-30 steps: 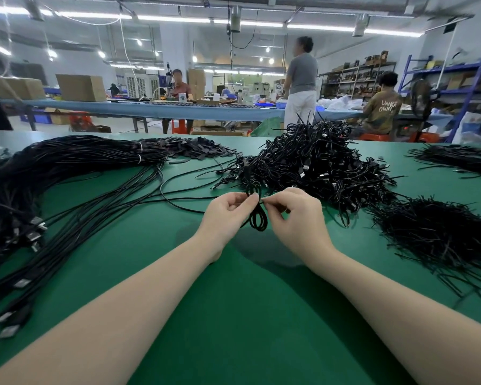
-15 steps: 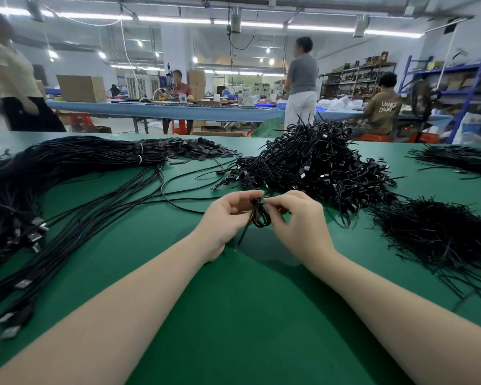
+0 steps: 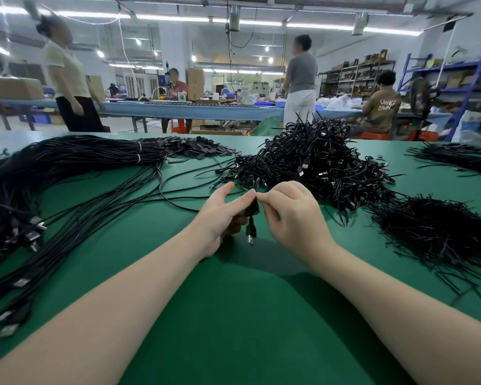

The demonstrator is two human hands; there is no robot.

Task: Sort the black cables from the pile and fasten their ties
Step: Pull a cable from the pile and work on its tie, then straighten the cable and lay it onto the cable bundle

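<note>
Since the frame half a second back, the little bundle has dropped from a loop sticking up between the hands to hanging down below them, and a person in a pale yellow top (image 3: 67, 70) has walked further in along the far side of the worktop.

The left hand (image 3: 222, 215) has its fingers curled around the small coiled black cable bundle (image 3: 252, 215), thumb pointing up and away. The right hand (image 3: 292, 215) pinches the top of that same bundle with thumb and forefinger, the other fingers tucked under. A silver-tipped plug (image 3: 250, 239) dangles from the bundle just above the green worktop (image 3: 233, 315) (can't tell if it actually touches).

Right behind the hands sits the big tangled pile of tied black cables (image 3: 317, 165), heaped up. To the right, near it, there's a flatter mound of thin black twist ties (image 3: 436, 232), with another dark heap (image 3: 456, 157) further back at the right edge. On the left, a long sheaf of straight black cables (image 3: 67, 168) fans across the worktop, banded with white ties near the far end, metal plugs showing at the near end. A scatter of small dark flat pieces (image 3: 195, 147) lies just past it.

In the background: a long blue table (image 3: 178, 108), a standing person in a grey shirt (image 3: 301, 76), a seated person in a brown shirt (image 3: 381, 107), and blue metal shelving (image 3: 467, 68).
</note>
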